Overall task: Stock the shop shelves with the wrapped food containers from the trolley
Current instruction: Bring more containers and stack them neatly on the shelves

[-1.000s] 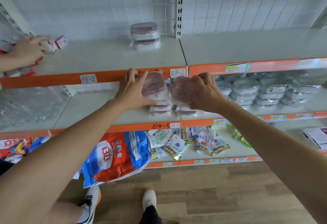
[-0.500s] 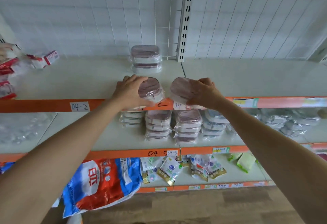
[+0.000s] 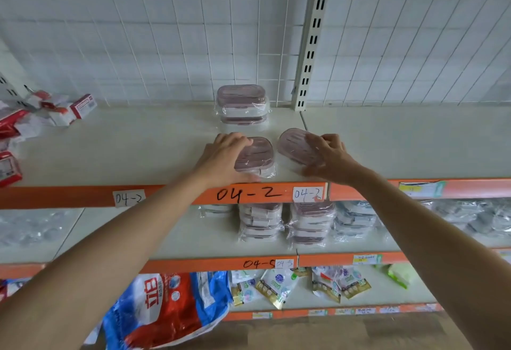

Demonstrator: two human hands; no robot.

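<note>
Each hand, left hand (image 3: pixel 225 156) and right hand (image 3: pixel 330 156), grasps a film-wrapped pink-lidded plastic container (image 3: pixel 255 156); the tilted right one (image 3: pixel 297 146) could slide off the cream shelf (image 3: pixel 138 153)

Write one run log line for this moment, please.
left hand holds container | right hand holds tilted container | top shelf

The top shelf (image 3: pixel 138 153) carries wrapped containers (image 3: pixel 242 106) and, seemingly, red-white packets (image 3: pixel 80 106).

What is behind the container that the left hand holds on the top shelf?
Behind the container under the left hand, a wrapped stack of containers stands by the back wall of the top shelf. The stack hides whatever is behind it.
</note>
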